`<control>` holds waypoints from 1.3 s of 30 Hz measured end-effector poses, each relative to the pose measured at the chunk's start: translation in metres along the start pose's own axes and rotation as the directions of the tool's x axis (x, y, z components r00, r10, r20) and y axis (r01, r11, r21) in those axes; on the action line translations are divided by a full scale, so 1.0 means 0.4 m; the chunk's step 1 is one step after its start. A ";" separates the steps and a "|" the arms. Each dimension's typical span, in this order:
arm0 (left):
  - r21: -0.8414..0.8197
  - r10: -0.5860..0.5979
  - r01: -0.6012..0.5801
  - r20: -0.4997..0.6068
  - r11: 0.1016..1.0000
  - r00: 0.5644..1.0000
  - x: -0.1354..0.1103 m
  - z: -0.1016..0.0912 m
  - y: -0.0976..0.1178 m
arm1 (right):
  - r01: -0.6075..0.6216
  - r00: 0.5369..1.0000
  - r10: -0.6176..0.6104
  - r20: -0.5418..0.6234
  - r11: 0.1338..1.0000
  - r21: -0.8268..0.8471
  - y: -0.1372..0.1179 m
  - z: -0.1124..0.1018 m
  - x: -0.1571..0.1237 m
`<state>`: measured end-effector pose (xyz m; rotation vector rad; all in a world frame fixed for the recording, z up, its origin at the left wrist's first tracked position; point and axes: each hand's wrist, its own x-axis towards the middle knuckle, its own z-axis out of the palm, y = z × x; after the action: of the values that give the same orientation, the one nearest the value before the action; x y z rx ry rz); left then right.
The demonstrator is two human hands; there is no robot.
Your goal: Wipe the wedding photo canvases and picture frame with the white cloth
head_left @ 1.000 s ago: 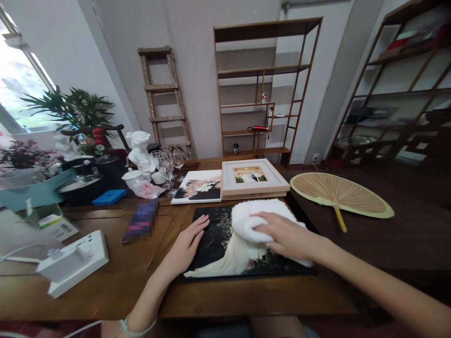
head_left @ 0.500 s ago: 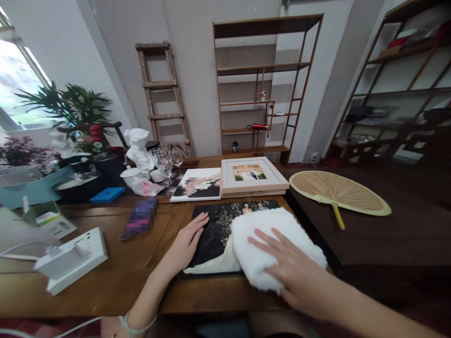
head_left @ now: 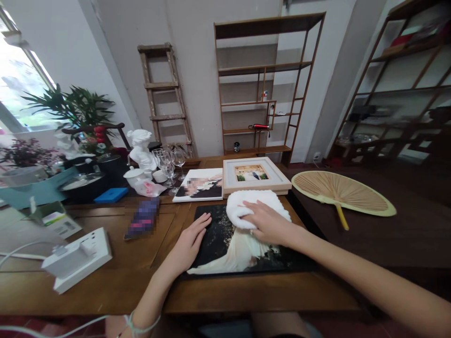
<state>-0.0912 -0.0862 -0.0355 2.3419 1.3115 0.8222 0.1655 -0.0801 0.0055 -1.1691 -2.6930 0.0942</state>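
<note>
A dark photo panel (head_left: 211, 253) with a pale flowing dress printed on it lies flat on the wooden table. My left hand (head_left: 190, 241) rests open on the panel's left edge, fingers stretched out. Under my right hand (head_left: 268, 220) is a fluffy white towel (head_left: 243, 206), bunched and gripped against the panel's upper part. The towel covers the top of the picture, so the printed figures there are hidden. Just behind the panel are a white-edged photo canvas (head_left: 186, 190) and a pale wooden picture frame (head_left: 256, 188), which the towel almost reaches.
On the left stand a white power strip (head_left: 84, 260), an opened small box (head_left: 59, 218), a blue flat box (head_left: 111, 195), a white bust (head_left: 140, 150) and several wine glasses (head_left: 168, 164). A palm-leaf fan (head_left: 341, 188) lies on the dark surface at right.
My right hand has moved the towel away from me, from the panel's lower right to its top, uncovering the lower right of the picture. My left hand stays on the left edge.
</note>
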 end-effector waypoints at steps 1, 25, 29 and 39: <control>-0.004 -0.002 0.002 -0.007 1.000 1.000 0.000 -0.001 0.001 | -0.002 1.000 0.002 -0.004 1.000 -0.006 0.010 -0.001 0.017; -0.031 -0.022 0.021 -0.022 0.999 1.000 0.002 0.003 0.001 | 0.007 0.999 -0.010 0.052 0.999 0.047 -0.095 0.002 -0.022; -0.035 -0.025 0.025 -0.025 0.999 0.999 0.003 -0.001 0.003 | -0.043 0.999 0.043 -0.010 0.999 -0.015 -0.051 0.002 0.045; -0.037 -0.022 0.020 -0.040 0.999 0.999 0.002 0.002 -0.001 | -0.012 0.998 0.011 0.069 1.000 0.010 -0.174 0.031 -0.067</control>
<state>-0.0908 -0.0854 -0.0361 2.2905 1.3235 0.8836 0.1309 -0.1469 -0.0013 -1.2002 -2.7417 0.1523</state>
